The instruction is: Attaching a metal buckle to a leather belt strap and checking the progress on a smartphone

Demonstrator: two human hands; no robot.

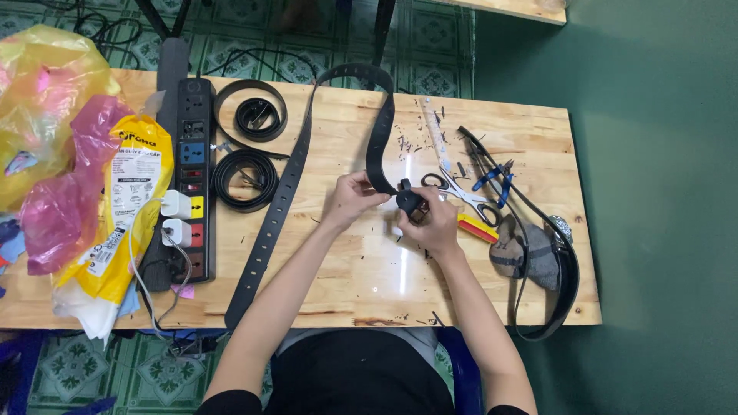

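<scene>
A long black belt (296,157) with punched holes runs from the table's front edge up over the far edge and loops back down to my hands. My left hand (352,197) pinches the belt's end. My right hand (432,221) grips a black buckle piece (408,201) at that same belt end. Both hands sit close together over the middle of the wooden table (369,284).
Scissors (457,190), blue-handled pliers (492,178), a yellow-and-red tool (477,228), a grey cloth (524,252) and another black belt (565,280) lie at the right. Two coiled belts (254,146) and a power strip (192,180) with chargers lie at the left, beside plastic bags (69,169).
</scene>
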